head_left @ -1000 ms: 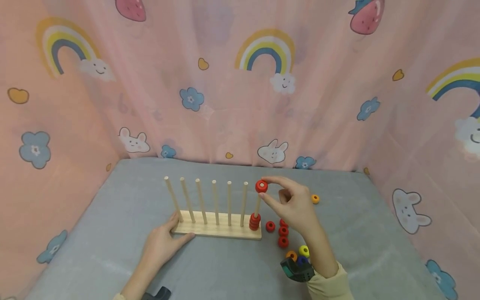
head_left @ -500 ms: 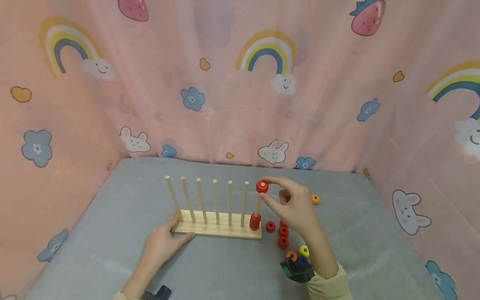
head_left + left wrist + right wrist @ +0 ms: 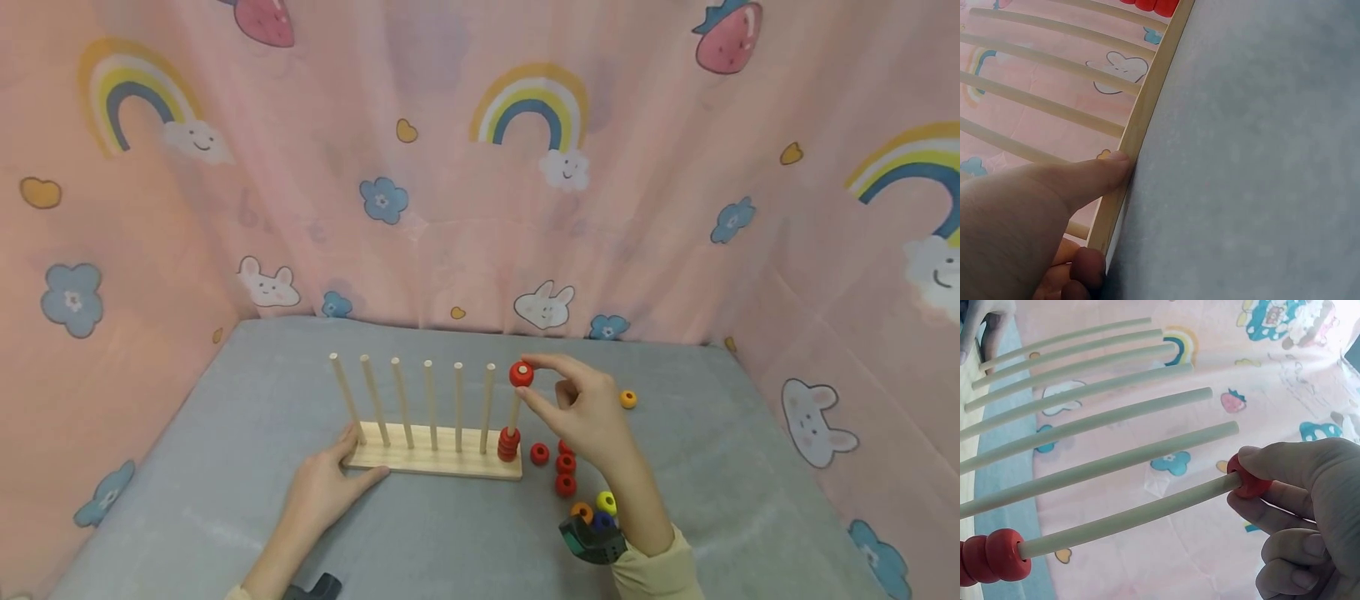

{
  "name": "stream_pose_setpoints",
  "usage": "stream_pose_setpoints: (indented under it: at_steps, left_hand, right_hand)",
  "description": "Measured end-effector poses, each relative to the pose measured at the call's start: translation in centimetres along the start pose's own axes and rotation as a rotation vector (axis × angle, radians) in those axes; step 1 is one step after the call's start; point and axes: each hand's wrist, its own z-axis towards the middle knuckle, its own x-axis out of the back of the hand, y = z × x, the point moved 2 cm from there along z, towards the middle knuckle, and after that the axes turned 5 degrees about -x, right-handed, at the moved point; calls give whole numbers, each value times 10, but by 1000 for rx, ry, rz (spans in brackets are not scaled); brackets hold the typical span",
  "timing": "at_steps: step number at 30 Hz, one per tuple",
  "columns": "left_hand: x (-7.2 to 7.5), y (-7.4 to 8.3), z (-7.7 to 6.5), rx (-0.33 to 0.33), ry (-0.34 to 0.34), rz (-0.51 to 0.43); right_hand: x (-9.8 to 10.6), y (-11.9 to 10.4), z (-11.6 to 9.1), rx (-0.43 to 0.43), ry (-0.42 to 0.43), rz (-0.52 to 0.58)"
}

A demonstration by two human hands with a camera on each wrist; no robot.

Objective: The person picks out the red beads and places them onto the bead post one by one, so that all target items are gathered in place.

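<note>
From my head, one camera faces forward and down; from each wrist, one looks very near; all three share the wooden rack (image 3: 420, 461).

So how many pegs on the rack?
7, in one row along the wooden base: six bare pegs from the left end, then one peg at the right end with red beads on it. None look hidden.

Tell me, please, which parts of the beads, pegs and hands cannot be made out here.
Head view: part of the blue bead, behind the black wrist device.
Head view: part of the rearmost loose red bead, behind the right hand.
Left wrist view: several tips of the pegs, beyond the left edge.
Left wrist view: part of the stacked red beads, beyond the top edge.
</note>
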Motion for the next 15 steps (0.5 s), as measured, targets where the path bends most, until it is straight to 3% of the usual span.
stream_pose_setpoints:
  at_steps: [15]
  left_hand:
    - [1,1,-1,5,-1,4]
  right_hand:
    - [-1,-1,1,-8,3,-5]
